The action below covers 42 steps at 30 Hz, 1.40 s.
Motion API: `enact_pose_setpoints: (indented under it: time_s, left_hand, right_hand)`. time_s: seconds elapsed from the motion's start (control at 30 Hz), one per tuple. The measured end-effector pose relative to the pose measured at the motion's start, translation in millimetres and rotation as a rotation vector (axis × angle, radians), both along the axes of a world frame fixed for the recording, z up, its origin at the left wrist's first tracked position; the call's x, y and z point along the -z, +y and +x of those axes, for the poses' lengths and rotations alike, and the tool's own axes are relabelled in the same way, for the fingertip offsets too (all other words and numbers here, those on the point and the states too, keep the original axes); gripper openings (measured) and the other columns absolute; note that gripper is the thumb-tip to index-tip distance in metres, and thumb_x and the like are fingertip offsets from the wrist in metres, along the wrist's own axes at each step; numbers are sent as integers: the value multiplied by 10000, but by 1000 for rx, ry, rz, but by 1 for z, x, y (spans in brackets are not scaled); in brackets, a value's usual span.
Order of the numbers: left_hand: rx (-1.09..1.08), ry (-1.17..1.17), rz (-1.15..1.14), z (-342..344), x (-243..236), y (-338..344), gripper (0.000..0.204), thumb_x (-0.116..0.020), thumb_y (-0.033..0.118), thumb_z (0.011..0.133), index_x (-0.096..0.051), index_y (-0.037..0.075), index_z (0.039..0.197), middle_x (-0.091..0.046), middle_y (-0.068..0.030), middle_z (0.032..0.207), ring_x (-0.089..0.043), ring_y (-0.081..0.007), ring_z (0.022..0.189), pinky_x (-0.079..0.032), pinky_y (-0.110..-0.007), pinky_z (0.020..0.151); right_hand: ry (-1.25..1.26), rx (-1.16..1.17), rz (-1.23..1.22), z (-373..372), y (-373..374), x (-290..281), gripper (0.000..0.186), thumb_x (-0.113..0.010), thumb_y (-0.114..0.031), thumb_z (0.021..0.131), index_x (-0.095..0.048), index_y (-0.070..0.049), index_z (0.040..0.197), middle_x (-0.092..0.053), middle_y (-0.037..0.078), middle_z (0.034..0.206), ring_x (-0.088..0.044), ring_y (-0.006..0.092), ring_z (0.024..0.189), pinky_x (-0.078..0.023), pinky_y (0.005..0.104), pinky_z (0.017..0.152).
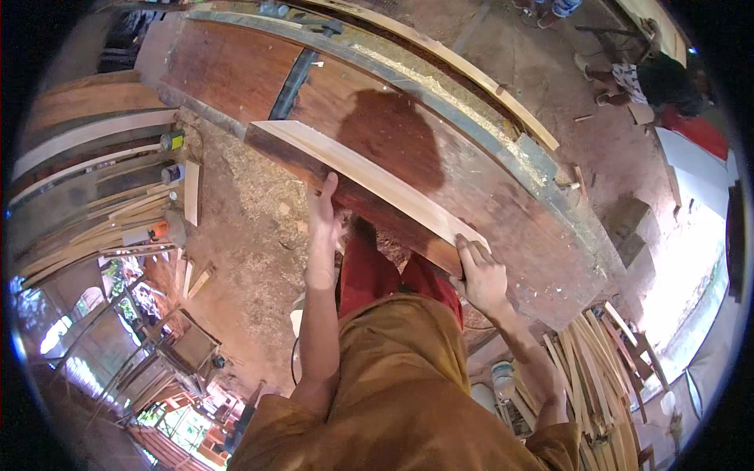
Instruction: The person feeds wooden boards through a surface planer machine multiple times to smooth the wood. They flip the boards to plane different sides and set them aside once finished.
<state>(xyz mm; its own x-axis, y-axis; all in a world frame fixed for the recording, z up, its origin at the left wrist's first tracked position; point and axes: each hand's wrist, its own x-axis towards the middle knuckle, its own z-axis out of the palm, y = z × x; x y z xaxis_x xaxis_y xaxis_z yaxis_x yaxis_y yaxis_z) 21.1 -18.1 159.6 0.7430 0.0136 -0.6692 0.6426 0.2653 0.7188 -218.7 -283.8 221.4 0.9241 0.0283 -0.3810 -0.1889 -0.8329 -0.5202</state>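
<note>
A long wooden plank (369,173) with a pale upper face and a dark brown side slants across the near edge of a reddish-brown workbench (228,63). My left hand (323,216) grips its dark side near the middle, thumb up against the wood, the other fingers partly hidden below it. At the plank's right end my right hand (481,275) is closed round it, fingers over the pale face. Beyond the plank's left end, a dark metal bar (294,82) crosses the bench top.
Boards (94,145) and thin strips are stacked at the left, with small cans (171,174) beside them. More strips (593,369) lie at the lower right. Shavings (259,196) cover the floor. A long batten (440,55) runs along the bench's far side. Another person (660,82) is at the upper right.
</note>
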Motion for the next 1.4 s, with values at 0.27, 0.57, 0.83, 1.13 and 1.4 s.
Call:
enact_pose_setpoints:
  time_s: [0.27, 0.57, 0.83, 1.13, 1.4]
  left_hand:
    - [-17, -4, 119, 62, 7, 42, 716, -751, 350, 998, -401, 51, 1547, -554, -105, 1479, -578, -260, 1312, -540, -423, 1056]
    - [-320, -24, 272, 34, 90, 79, 795, -492, 616, 1060, -335, 63, 1610, -468, -117, 1582, -448, -282, 1451, -387, -479, 1178]
    - [-251, 73, 386, 4, 240, 62, 736, -487, 545, 1074, -420, 6, 1571, -585, -246, 1476, -605, -395, 1277, -472, -489, 1085]
    - [-285, -11, 743, 4, 224, 49, 727, -466, 553, 1081, -467, -27, 1518, -589, -280, 1439, -599, -431, 1267, -471, -500, 1056]
    - [-292, -17, 841, -6, 214, 44, 730, -448, 561, 1087, -508, -58, 1470, -592, -310, 1407, -593, -463, 1257, -470, -510, 1030]
  right_hand:
    - [-30, 13, -1, 66, 37, 6, 767, -815, -299, 772, -498, -54, 1427, -605, 109, 1421, -624, 316, 1243, -569, 471, 918]
    - [-68, 19, -39, 106, 59, 12, 692, -774, -268, 804, -517, -42, 1406, -625, 128, 1386, -644, 327, 1202, -570, 480, 884]
    - [-54, -12, -23, 156, 86, 6, 701, -779, -275, 806, -510, -41, 1409, -623, 131, 1381, -647, 328, 1197, -562, 488, 899]
    - [-109, -11, -99, 225, 129, 1, 713, -814, -296, 783, -510, -41, 1375, -646, 113, 1284, -660, 277, 1160, -565, 470, 873]
    - [-171, 21, -42, 294, 175, 12, 720, -801, -299, 795, -490, -62, 1400, -671, 178, 1215, -725, 393, 949, -586, 503, 740]
